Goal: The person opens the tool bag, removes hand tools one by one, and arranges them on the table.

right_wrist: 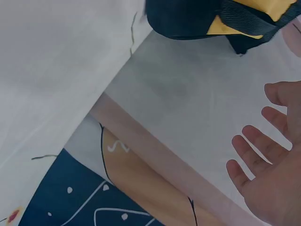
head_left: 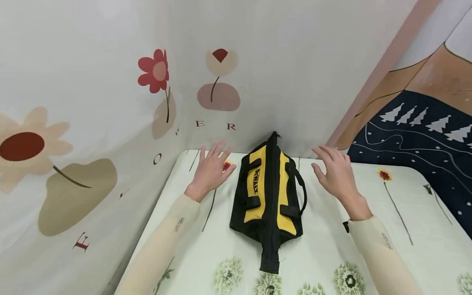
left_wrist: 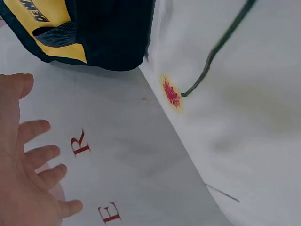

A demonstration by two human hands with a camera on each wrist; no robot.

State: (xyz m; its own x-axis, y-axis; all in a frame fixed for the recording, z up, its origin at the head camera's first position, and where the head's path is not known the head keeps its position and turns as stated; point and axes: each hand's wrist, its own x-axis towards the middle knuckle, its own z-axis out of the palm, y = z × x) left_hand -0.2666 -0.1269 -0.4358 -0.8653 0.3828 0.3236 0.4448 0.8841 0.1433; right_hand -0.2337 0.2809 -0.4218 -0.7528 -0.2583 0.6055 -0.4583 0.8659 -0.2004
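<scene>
A black and yellow DeWalt tool bag [head_left: 272,196] stands on the table between the two hands, its zipper running along the top and looking closed. A strap handle loops out on its right side. To the left of the bag is my left hand [head_left: 214,170], fingers spread and touching nothing. On the other side my right hand [head_left: 335,172] is held apart from the bag, fingers extended and slightly bent. The left wrist view shows the bag [left_wrist: 108,33] beyond the left hand [left_wrist: 28,160]; the right wrist view has it [right_wrist: 183,19] above the right hand [right_wrist: 273,146]. The bag's inside is hidden.
A white cloth with printed flowers covers the table [head_left: 206,254]. Pale curtains [head_left: 295,73] with printed flowers and letters hang behind and at the left. Dark blue fabric with white trees [head_left: 413,123] hangs at the right. A small black object [head_left: 346,226] shows beside the right wrist.
</scene>
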